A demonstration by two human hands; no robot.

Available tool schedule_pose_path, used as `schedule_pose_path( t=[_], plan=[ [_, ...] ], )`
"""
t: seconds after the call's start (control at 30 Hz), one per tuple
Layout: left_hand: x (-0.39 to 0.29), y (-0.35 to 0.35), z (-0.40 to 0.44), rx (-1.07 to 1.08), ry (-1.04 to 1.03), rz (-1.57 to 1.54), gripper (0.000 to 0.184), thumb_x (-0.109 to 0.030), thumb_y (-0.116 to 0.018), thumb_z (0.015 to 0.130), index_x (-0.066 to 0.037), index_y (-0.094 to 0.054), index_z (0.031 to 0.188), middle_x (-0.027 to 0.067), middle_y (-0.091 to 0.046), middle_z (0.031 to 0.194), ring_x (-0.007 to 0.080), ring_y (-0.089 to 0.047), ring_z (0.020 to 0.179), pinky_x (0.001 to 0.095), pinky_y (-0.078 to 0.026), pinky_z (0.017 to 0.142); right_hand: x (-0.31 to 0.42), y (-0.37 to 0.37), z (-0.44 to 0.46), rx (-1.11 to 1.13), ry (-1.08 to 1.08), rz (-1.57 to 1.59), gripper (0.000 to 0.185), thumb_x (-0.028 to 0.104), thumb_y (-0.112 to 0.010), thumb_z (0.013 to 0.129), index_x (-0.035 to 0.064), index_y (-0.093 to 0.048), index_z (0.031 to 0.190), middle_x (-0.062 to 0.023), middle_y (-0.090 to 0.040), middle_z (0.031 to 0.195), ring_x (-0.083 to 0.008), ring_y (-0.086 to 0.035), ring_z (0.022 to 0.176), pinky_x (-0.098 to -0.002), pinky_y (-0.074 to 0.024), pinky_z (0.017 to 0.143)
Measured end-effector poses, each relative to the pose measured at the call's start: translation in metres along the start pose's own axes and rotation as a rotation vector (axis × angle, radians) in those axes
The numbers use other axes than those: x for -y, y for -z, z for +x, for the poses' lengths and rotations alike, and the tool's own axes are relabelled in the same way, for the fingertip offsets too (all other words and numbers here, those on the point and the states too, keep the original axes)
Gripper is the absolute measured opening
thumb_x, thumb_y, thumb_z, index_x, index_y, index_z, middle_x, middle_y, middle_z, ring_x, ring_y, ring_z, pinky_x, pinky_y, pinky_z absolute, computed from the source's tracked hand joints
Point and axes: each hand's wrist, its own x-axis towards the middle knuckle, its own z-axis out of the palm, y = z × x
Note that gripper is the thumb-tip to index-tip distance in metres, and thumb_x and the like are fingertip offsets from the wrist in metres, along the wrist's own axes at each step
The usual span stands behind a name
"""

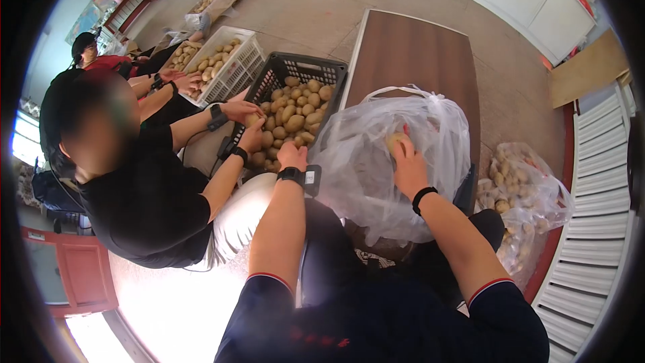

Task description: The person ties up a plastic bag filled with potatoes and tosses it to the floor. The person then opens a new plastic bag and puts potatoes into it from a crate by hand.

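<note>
Potato (392,143), single: pale yellow-tan skin, dull surface, rounded outline, partly covered by my fingers. Located over the near end of the worktop (416,54), at the clear plastic bag (356,154); how far inside the bag's mouth, I cannot tell. A small red patch shows just beside it, too small to identify.

My right hand (410,173): closed on that potato, fingers pointing away from me, black band at the wrist.

My left hand (292,156): well apart from the right, at the near right corner of the black crate (312,64), fingers toward the heap; whether they grip anything, I cannot tell. Black strap and grey device at the wrist.

Heap of potatoes (293,123), in the black crate: tan to yellow-brown, round to oval, sizes mixed, a few darker in shade. The crate stands along the worktop's left edge, its sides slotted.

Plastic bag: thin, cloudy, crumpled, spread across the worktop's near end.

Filled bags (514,178): transparent, potatoes showing through, on the floor off the worktop's right edge.

Neighbouring person (148,202), at my left: black top, both hands at a potato above the black crate.

White crate (252,62): potatoes inside, beyond the black one.
</note>
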Motion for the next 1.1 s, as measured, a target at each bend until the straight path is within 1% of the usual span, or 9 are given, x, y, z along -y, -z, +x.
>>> schedule_pose_path(
  t=[0.23,0.27,0.33,0.5,0.57,0.7,0.8,0.87,1.1],
  plan=[
    [0.031,-0.049,0.031,-0.114,-0.193,-0.017,0.035,-0.026,-0.069,0.086,0.000,-0.062,0.108,0.0162,-0.066,0.103,0.0319,-0.065,0.096,0.0351,-0.051,0.085,-0.009,-0.010,-0.004,0.037,-0.120,-0.034,0.060,0.005,-0.065,0.077,0.0132,-0.043,0.133,-0.0208,-0.036,0.138,-0.0434,-0.052,0.109,-0.0489,-0.0477,0.090],
    [0.036,-0.058,0.038,-0.093,-0.087,-0.343,0.031,-0.025,-0.068,0.087,0.000,-0.062,0.105,0.0155,-0.066,0.101,0.0320,-0.065,0.093,0.0352,-0.051,0.084,-0.012,-0.012,-0.004,0.025,-0.128,-0.009,0.061,0.005,-0.065,0.077,0.0132,-0.042,0.133,-0.0222,-0.036,0.138,-0.0445,-0.051,0.111,-0.0494,-0.0474,0.091],
    [-0.017,-0.023,0.014,-0.144,0.585,-1.678,0.036,-0.014,-0.056,0.093,0.004,-0.047,0.123,0.0169,-0.051,0.118,0.0339,-0.062,0.090,0.0446,-0.055,0.079,-0.013,-0.008,-0.005,0.028,-0.163,0.047,0.062,0.006,-0.065,0.076,0.0123,-0.042,0.133,-0.0231,-0.037,0.136,-0.0448,-0.051,0.111,-0.0496,-0.0469,0.091],
    [-0.044,-0.004,-0.009,-0.065,0.500,-1.634,0.028,-0.017,-0.057,0.093,0.001,-0.051,0.114,0.0117,-0.057,0.101,0.0278,-0.060,0.079,0.0395,-0.053,0.070,-0.015,-0.003,-0.004,-0.053,-0.258,0.220,0.057,0.012,-0.064,0.078,0.0089,-0.042,0.131,-0.0242,-0.050,0.123,-0.0441,-0.059,0.099,-0.0488,-0.0484,0.086],
    [-0.055,0.004,-0.019,-0.042,0.449,-1.621,0.028,-0.018,-0.058,0.092,-0.001,-0.052,0.113,0.0102,-0.058,0.098,0.0262,-0.060,0.076,0.0381,-0.052,0.067,-0.006,0.014,0.004,-0.027,-0.672,0.559,0.048,0.021,-0.060,0.084,0.0070,-0.045,0.127,-0.0190,-0.059,0.106,-0.0382,-0.064,0.082,-0.0479,-0.0509,0.073],
    [-0.072,0.020,-0.033,0.117,0.408,-1.577,0.027,-0.023,-0.057,0.093,-0.006,-0.054,0.114,0.0072,-0.060,0.099,0.0236,-0.059,0.072,0.0356,-0.048,0.061,-0.036,-0.005,0.006,0.072,-0.927,1.062,0.045,0.029,-0.051,0.087,0.0121,-0.046,0.128,-0.0146,-0.065,0.102,-0.0315,-0.068,0.084,-0.0430,-0.0502,0.069],
    [-0.076,0.024,-0.037,0.208,0.402,-1.536,0.028,-0.024,-0.057,0.092,-0.007,-0.055,0.114,0.0063,-0.062,0.102,0.0222,-0.059,0.069,0.0338,-0.047,0.059,-0.039,-0.003,0.003,0.097,-0.934,1.354,0.041,0.028,-0.055,0.087,0.0073,-0.050,0.121,-0.0075,-0.061,0.102,-0.0242,-0.066,0.075,-0.0381,-0.0477,0.057],
    [-0.078,0.022,-0.038,0.303,0.344,-1.484,0.029,-0.025,-0.058,0.092,-0.006,-0.055,0.114,0.0074,-0.063,0.103,0.0211,-0.058,0.068,0.0322,-0.046,0.058,-0.040,-0.011,0.008,0.098,-0.575,1.472,0.036,0.030,-0.054,0.088,0.0086,-0.053,0.117,-0.0061,-0.062,0.100,-0.0235,-0.066,0.075,-0.0329,-0.0453,0.056],
    [-0.094,0.035,-0.055,0.554,0.192,-1.351,0.051,-0.042,-0.060,0.091,-0.005,-0.050,0.124,0.0136,-0.062,0.113,0.0175,-0.056,0.062,0.0278,-0.043,0.052,0.045,0.051,0.039,0.323,-0.647,1.660,0.032,0.029,-0.053,0.091,0.0087,-0.053,0.116,-0.0069,-0.065,0.097,-0.0235,-0.066,0.071,-0.0288,-0.0421,0.051]
  ],
)
